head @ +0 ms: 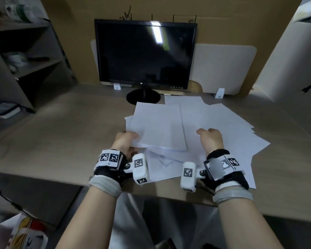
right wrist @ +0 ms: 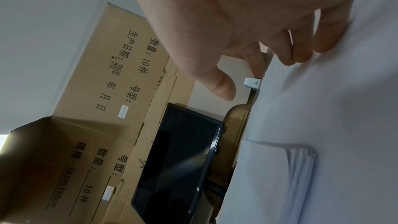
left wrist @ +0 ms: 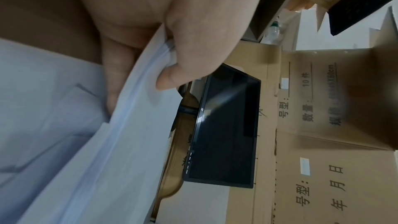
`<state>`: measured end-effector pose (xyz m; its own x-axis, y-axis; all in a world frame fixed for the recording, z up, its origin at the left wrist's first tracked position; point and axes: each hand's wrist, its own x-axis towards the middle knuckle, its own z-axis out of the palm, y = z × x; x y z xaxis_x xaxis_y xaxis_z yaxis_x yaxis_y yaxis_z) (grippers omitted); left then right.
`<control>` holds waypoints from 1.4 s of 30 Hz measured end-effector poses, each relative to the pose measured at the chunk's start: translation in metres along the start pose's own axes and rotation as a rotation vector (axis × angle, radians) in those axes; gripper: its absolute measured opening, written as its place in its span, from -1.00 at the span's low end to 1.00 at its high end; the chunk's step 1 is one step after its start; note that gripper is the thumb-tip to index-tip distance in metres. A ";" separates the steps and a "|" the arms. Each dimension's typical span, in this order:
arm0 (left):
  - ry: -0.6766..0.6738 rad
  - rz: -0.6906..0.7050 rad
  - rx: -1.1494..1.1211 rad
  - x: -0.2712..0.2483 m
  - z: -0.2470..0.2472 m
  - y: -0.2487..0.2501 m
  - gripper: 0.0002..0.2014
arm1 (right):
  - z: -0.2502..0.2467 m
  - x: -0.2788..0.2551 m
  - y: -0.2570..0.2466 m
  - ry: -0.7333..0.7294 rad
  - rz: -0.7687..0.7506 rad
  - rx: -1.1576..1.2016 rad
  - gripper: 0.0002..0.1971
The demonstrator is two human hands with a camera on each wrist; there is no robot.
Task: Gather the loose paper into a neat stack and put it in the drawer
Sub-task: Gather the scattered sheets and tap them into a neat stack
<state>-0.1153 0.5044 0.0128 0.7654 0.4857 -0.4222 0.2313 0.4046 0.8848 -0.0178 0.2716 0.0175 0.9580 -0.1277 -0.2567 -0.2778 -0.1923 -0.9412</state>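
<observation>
Head view: gathering underway. Left hand [head: 125, 143] fingers clamped on a partial stack [head: 160, 128]; right hand [head: 211, 139] fingers relaxed on loose sheets [head: 232, 123] spread rightward on tabletop [head: 61, 126]. Next: sweeping those in.

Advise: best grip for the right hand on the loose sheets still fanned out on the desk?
Probably the right-hand edges of the loose sheets, sweeping in from the right: they fan out that way, and the left hand already pinches the gathered stack. Right hand rests fingertips on top.

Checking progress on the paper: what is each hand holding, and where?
Left hand pinches a bundle of sheets at its near left edge. Right hand holds nothing.
</observation>
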 end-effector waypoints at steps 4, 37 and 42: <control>-0.124 -0.021 0.018 -0.011 0.007 -0.006 -0.61 | -0.012 -0.007 -0.001 -0.036 0.063 0.097 -0.46; -0.286 0.202 -0.132 -0.013 0.041 -0.021 -0.56 | -0.034 -0.017 -0.013 -0.155 -0.038 0.306 -0.56; -0.315 0.367 0.003 -0.010 0.037 -0.019 -0.50 | -0.034 -0.015 -0.013 -0.135 -0.150 0.235 -0.80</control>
<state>-0.1050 0.4637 0.0078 0.9413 0.3374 -0.0026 -0.0862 0.2479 0.9650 -0.0311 0.2431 0.0408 0.9922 0.0185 -0.1231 -0.1237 0.0332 -0.9918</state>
